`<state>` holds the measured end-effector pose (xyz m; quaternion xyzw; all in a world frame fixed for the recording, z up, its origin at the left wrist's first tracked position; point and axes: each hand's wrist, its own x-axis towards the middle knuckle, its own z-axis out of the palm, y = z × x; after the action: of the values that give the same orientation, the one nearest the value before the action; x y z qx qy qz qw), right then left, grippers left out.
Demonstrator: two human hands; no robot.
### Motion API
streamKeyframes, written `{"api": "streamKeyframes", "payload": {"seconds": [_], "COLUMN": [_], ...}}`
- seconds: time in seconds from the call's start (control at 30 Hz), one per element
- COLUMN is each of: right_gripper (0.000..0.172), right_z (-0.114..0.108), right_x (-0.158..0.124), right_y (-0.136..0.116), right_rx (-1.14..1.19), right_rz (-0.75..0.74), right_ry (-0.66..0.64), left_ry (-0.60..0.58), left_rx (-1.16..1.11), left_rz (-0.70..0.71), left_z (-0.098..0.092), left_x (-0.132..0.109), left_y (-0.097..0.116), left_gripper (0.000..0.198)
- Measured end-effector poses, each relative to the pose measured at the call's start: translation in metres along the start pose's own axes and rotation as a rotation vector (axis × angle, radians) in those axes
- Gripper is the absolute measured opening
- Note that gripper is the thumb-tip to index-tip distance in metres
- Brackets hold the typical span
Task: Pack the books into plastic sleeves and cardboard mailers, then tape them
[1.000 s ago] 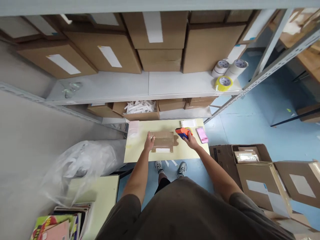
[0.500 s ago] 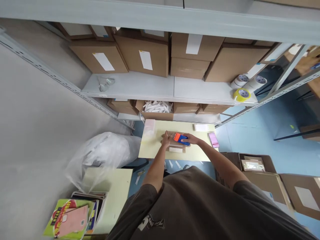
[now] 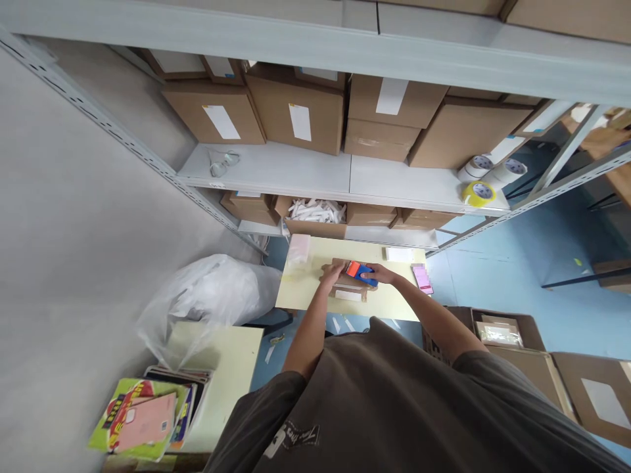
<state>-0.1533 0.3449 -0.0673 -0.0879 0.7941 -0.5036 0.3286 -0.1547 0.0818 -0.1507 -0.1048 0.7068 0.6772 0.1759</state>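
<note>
On the pale yellow table point(image 3: 315, 303) lies a small brown cardboard box point(image 3: 348, 282). My right hand point(image 3: 379, 274) is closed around an orange-and-blue tape dispenser point(image 3: 362, 272), which is over the box. My left hand point(image 3: 335, 270) grips the left part of the box, its fingertips close to the orange front of the dispenser. Just below the box is a white slip point(image 3: 348, 295). The tape itself is too small to make out.
A shelf rack point(image 3: 296, 172) with cardboard boxes stands beyond the table; tape rolls point(image 3: 479, 192) sit at its right. A phone point(image 3: 422, 278) and white papers point(image 3: 399, 254) lie on the table. At left is a plastic bag point(image 3: 221, 292); at right, an open carton point(image 3: 537, 328).
My left hand has moved right, closer to the front of the tape dispenser. The dispenser stays in my right hand over the box. The whole view has shifted slightly.
</note>
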Motion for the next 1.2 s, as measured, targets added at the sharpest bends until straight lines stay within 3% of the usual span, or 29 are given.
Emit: {"api": "streamKeyframes", "payload": {"seconds": [0.13, 0.4, 0.53, 0.67, 0.8, 0.97, 1.2], "right_gripper": [0.059, 0.059, 0.056, 0.053, 0.052, 0.052, 0.05], "right_z": [0.0, 0.006, 0.006, 0.007, 0.014, 0.018, 0.022], "right_x": [0.003, 0.003, 0.007, 0.011, 0.009, 0.012, 0.022], "right_y": [-0.003, -0.003, -0.004, -0.008, -0.006, 0.0, -0.004], "right_rx": [-0.02, -0.051, -0.077, -0.098, -0.086, -0.091, -0.16], "right_rz": [0.008, -0.012, 0.021, 0.038, 0.05, 0.068, 0.081], "right_ry": [-0.016, 0.048, 0.058, 0.058, 0.059, 0.067, 0.059], "left_ry": [0.021, 0.253, 0.326, 0.327, 0.323, 0.278, 0.315], "left_rx": [-0.036, 0.154, 0.172, 0.096, -0.036, -0.182, -0.079], "left_rz": [0.076, 0.156, 0.134, 0.054, -0.019, -0.122, -0.227], "left_z": [-0.004, -0.021, -0.048, -0.062, -0.048, -0.025, 0.005], "left_x": [0.001, -0.013, -0.01, -0.01, -0.009, 0.001, 0.012], "left_y": [0.017, 0.035, 0.028, 0.001, -0.027, -0.045, -0.061], "left_gripper": [0.047, 0.034, 0.034, 0.035, 0.041, 0.049, 0.047]}}
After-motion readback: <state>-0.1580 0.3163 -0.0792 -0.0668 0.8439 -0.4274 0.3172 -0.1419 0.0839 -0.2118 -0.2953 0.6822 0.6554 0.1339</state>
